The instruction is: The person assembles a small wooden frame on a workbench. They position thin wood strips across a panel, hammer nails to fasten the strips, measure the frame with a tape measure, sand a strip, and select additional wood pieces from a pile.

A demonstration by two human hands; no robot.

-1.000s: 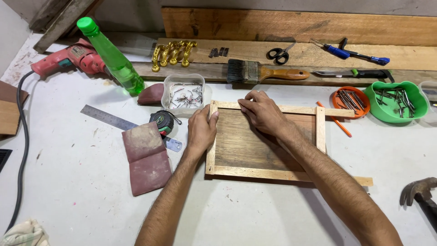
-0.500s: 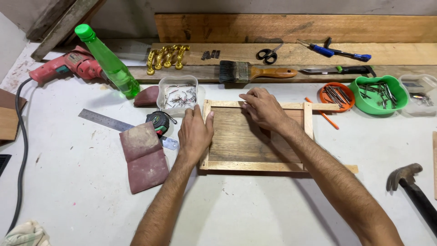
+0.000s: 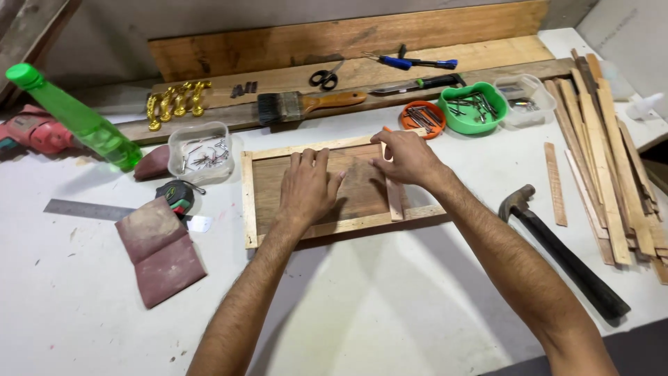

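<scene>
A person is leaning over a white workbench point(image 3: 390, 306), seen from a camera on their head, with both bare forearms reaching away from the viewer. A wooden panel point(image 3: 362, 188) edged with pale strips is lying flat near the middle of the bench. The left hand point(image 3: 306, 188) is pressing palm down on the darker middle of the panel, fingers spread wide and gripping nothing. The right hand point(image 3: 407, 157) is resting on the panel's right part, fingers open and flat, fingertips touching the wood just beside the upright pale strip point(image 3: 394, 198) on that side; it is holding nothing either.

To the left of the panel a clear plastic tub of nails point(image 3: 200, 150) is sitting, with a tape measure point(image 3: 177, 196) and a folded sheet of reddish sandpaper point(image 3: 160, 251) nearer the viewer, the sandpaper lying partly over a metal ruler point(image 3: 83, 209). A green spray bottle point(image 3: 76, 118) is lying tilted at the far left. Beyond the panel are a paintbrush point(image 3: 306, 106), scissors point(image 3: 325, 76), an orange dish point(image 3: 422, 117) and a green bowl point(image 3: 476, 108) of screws. To the right, a hammer point(image 3: 557, 251) is lying on the bench, with a pile of thin wooden slats point(image 3: 612, 153) beyond it.
</scene>
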